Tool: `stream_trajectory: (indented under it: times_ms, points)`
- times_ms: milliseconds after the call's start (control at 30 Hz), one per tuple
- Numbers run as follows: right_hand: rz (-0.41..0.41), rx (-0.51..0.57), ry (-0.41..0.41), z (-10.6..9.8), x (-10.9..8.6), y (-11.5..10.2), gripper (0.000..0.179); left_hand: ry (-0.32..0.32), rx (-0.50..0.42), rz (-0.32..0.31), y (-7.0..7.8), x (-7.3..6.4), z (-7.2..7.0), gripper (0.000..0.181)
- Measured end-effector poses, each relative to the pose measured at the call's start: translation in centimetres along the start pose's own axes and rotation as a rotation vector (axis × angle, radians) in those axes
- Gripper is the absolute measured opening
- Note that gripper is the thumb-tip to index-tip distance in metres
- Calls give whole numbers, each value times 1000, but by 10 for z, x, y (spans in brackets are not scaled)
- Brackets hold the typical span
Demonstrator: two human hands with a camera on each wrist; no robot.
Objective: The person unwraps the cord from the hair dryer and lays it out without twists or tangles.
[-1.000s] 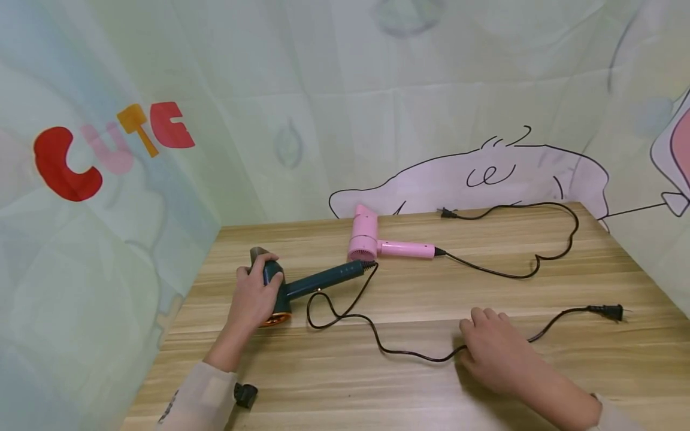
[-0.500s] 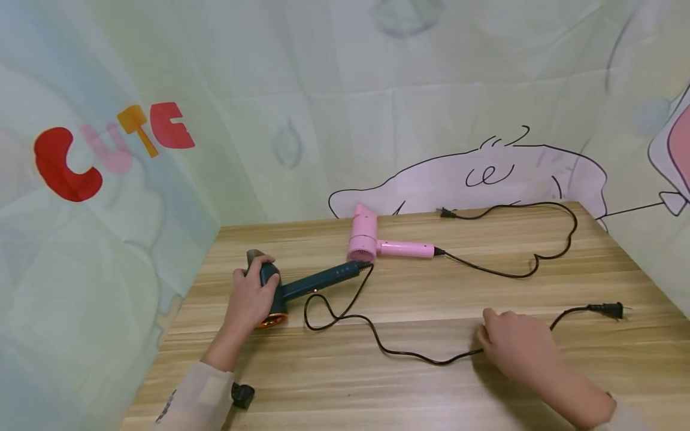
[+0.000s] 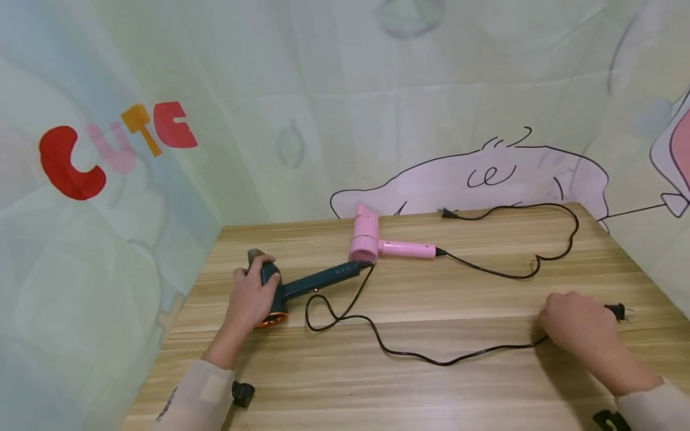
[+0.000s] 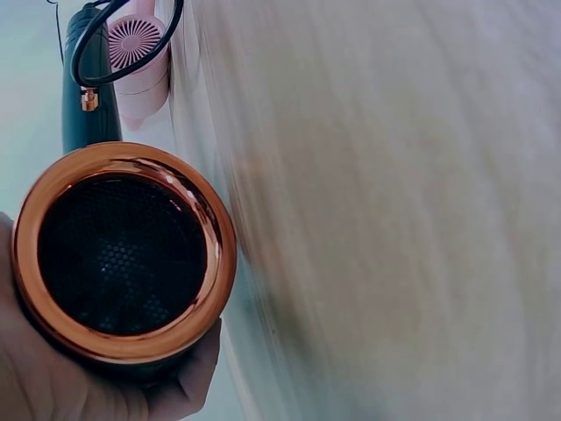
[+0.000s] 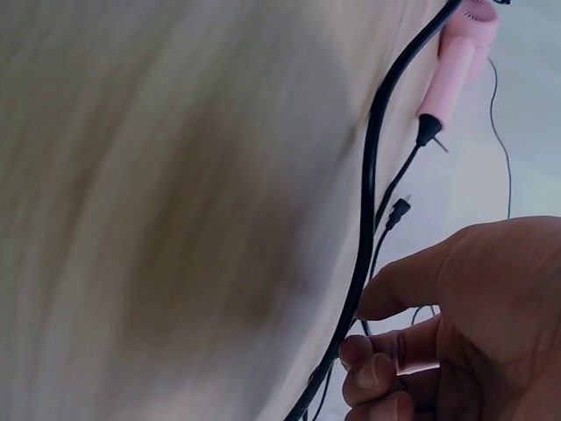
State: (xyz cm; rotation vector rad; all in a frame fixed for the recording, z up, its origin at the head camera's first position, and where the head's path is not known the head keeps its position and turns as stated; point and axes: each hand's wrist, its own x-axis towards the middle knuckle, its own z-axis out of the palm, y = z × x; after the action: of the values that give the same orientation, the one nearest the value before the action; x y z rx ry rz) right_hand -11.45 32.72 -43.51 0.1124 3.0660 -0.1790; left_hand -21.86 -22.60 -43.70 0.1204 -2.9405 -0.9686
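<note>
My left hand [image 3: 250,302] grips the barrel of a dark green hair dryer [image 3: 323,280], which lies with its handle to the right. Its copper-coloured rear ring [image 4: 226,237] faces the camera in the left wrist view, with the thumb and fingers wrapped around the body. A black power cord [image 3: 399,353] runs from that handle across the table to my right hand [image 3: 582,326]. Thumb and curled fingertips pinch the cord in the right wrist view. Just beyond this hand, the black plug [image 3: 616,311] lies near the table's right side, the cord beside it hidden by the hand.
Behind lies a pink hair dryer [image 3: 406,249], its black cord [image 3: 571,239] looping right and back to a plug [image 3: 447,213]. A small black object [image 3: 242,394] is beside the left sleeve. Printed cloth [image 3: 302,120] hangs behind the wooden table [image 3: 345,401].
My right hand has slid rightward along the cord toward the plug, uncovering more cord behind it. My left hand and the green hair dryer have barely moved.
</note>
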Motion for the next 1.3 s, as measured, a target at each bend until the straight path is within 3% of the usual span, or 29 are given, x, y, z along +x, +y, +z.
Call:
stream_trajectory:
  times_ms: [233, 633, 867, 1133, 1300]
  points:
    - [28, 17, -75, 3, 4, 9, 30, -7, 4, -3, 0, 0, 0, 46]
    - [-20, 6, -112, 6, 3, 19, 27, -14, 15, 3, 1, 0, -2, 46]
    - [-65, -3, -111, 6, -3, 28, 23, -22, 23, -4, -2, 0, -5, 45]
    - [-47, 6, -126, 6, -7, 41, 17, -21, 33, 1, -5, 1, -7, 46]
    - [-37, -43, -106, 12, -14, 47, 14, -41, 59, 11, -9, 4, -11, 46]
